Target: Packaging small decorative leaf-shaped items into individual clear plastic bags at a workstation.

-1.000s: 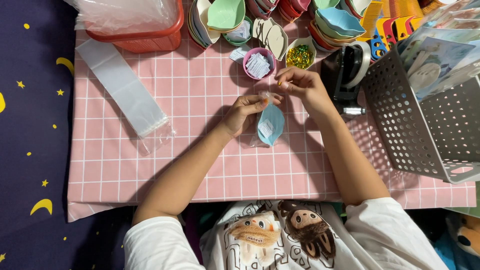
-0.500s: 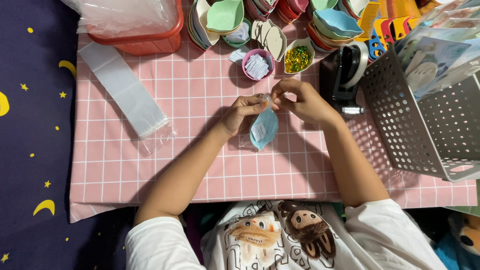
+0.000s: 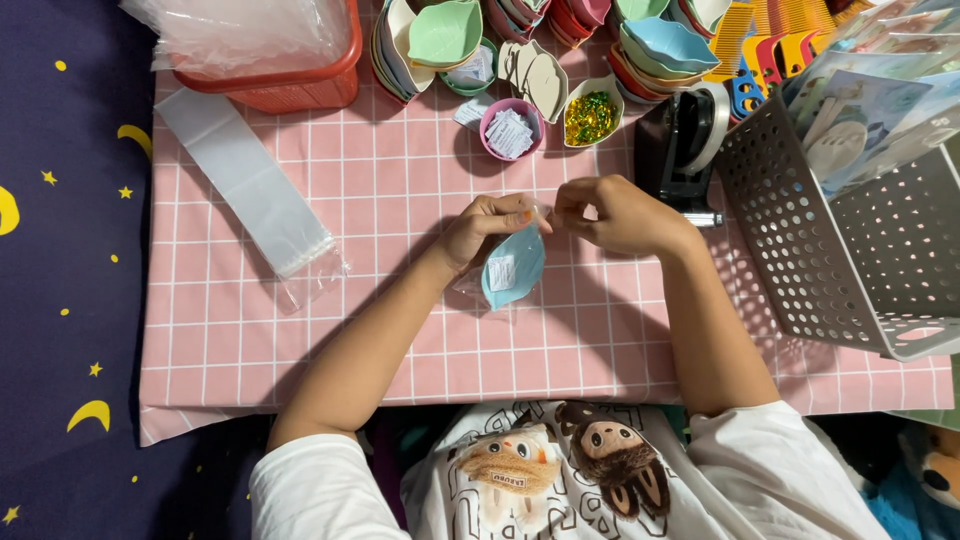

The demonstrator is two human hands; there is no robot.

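Upper left of the frame: red basket [image 3: 300,75] cut off by the top edge, crumpled clear plastic inside. Below it, a strip of clear bags [image 3: 245,180] flat on the pink checked cloth [image 3: 380,330]. At centre, left hand [image 3: 483,228] with fingertips pinched on the top of a clear bag [image 3: 500,275] holding a blue leaf-shaped dish (white slip inside, print illegible). Just right, right hand [image 3: 617,215] curled, fingers together at the same bag mouth; grip itself hidden. Further right, black tape dispenser [image 3: 685,150], then grey perforated basket [image 3: 850,250], partly cut off.
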